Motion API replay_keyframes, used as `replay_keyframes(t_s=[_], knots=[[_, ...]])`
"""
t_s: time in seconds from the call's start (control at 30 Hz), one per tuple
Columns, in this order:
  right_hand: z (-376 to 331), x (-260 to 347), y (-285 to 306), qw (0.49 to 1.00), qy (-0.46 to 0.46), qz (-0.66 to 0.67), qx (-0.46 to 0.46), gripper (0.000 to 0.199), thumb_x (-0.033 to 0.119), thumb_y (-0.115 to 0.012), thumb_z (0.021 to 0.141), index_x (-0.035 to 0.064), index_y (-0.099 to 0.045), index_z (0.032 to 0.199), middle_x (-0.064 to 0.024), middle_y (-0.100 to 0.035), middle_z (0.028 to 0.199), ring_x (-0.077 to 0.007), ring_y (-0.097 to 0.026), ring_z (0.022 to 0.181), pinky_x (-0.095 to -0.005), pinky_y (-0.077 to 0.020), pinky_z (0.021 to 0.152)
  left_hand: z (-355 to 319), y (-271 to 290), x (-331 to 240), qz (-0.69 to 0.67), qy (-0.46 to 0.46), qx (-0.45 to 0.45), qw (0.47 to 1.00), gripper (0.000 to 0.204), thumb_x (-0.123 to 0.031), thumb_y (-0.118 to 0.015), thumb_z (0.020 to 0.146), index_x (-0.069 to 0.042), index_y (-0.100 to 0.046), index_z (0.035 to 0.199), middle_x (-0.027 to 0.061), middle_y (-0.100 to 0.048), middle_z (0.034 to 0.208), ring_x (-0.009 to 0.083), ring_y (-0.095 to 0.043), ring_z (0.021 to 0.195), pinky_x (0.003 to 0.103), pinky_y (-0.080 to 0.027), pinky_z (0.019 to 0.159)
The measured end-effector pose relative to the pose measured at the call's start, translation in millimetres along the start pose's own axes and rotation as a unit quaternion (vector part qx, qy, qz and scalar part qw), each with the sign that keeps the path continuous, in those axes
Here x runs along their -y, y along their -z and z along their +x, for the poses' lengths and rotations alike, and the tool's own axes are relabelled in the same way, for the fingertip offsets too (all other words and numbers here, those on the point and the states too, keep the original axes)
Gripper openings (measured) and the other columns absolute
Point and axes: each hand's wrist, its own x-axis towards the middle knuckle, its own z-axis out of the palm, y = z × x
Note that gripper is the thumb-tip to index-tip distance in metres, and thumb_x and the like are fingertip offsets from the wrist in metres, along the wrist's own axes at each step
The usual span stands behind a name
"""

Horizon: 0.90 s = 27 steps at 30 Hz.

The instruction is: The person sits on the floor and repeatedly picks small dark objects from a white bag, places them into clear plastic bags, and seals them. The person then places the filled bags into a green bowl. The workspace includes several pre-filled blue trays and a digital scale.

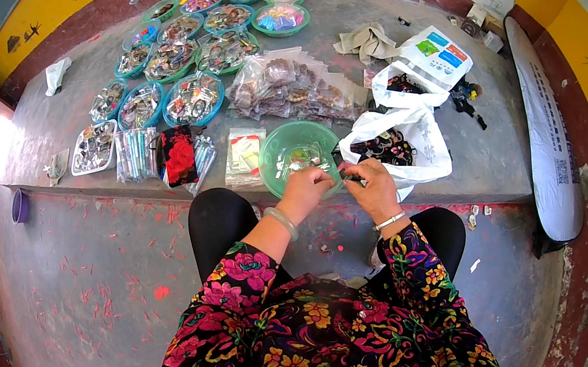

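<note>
Both hands are close together at the near rim of a pale green plastic basin. My left hand has its fingertips pinched over the rim; what they hold is too small to make out. Just to its right, my right hand is closed in a pinch with a small dark thing at the fingertips, whose kind I cannot tell. Small clear packets lie in the basin. Right of it, a white plastic bag stands with its mouth spread, full of dark small pieces with coloured specks.
Left of the basin are flat card packets, a red-and-black patterned pouch and bundled packs. Behind lie a heap of clear bags and several filled basins. A long white wrapped package leans at the right wall.
</note>
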Motion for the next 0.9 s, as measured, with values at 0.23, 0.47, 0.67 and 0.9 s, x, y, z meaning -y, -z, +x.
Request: replay_keyframes(t_s=[0.23, 0.47, 0.67, 0.9], knots=[[-3.1, 7.4, -0.9, 0.999, 0.029, -0.023, 0.009, 0.008, 0.008, -0.062, 0.068, 0.0046, -0.058, 0.075, -0.0101, -0.058, 0.079, -0.0295, -0.057, 0.076, -0.0368, -0.0455, 0.064, 2.2, -2.5, 8.9, 0.088, -0.074, 0.003, 0.993, 0.014, -0.015, -0.064, 0.070, -0.004, -0.065, 0.077, 0.0155, -0.060, 0.075, 0.0286, -0.058, 0.072, 0.035, -0.045, 0.066], [-4.4, 6.8, -3.5, 0.997, -0.067, 0.007, 0.035, 0.009, 0.011, -0.059, 0.073, 0.0033, -0.056, 0.077, -0.0122, -0.062, 0.078, -0.0323, -0.059, 0.070, -0.0371, -0.0464, 0.059, -1.8, -4.5, 6.3, -0.054, 0.034, 0.079, 0.995, 0.014, -0.013, -0.061, 0.080, 0.000, -0.062, 0.087, 0.0060, -0.059, 0.072, 0.0126, -0.055, 0.055, 0.026, -0.046, 0.047], [-7.7, -3.6, -9.2, 0.987, -0.117, 0.088, 0.062, 0.016, 0.014, -0.062, 0.071, 0.0050, -0.062, 0.084, -0.0108, -0.062, 0.073, -0.0273, -0.060, 0.066, -0.0341, -0.0466, 0.058, -2.7, -2.4, 4.5, -0.059, 0.138, 0.170, 0.974, 0.017, -0.012, -0.059, 0.081, 0.002, -0.062, 0.090, 0.0076, -0.062, 0.076, 0.0124, -0.059, 0.058, 0.025, -0.048, 0.050], [-3.6, 3.9, 3.9, 0.982, -0.108, 0.041, 0.150, 0.015, 0.019, -0.066, 0.067, 0.0052, -0.066, 0.073, -0.0096, -0.063, 0.073, -0.0250, -0.061, 0.067, -0.0329, -0.0471, 0.061, -1.7, -5.7, 15.8, -0.071, 0.132, 0.179, 0.972, 0.017, -0.010, -0.058, 0.083, 0.002, -0.062, 0.094, 0.0066, -0.063, 0.079, 0.0119, -0.060, 0.064, 0.025, -0.051, 0.058]])
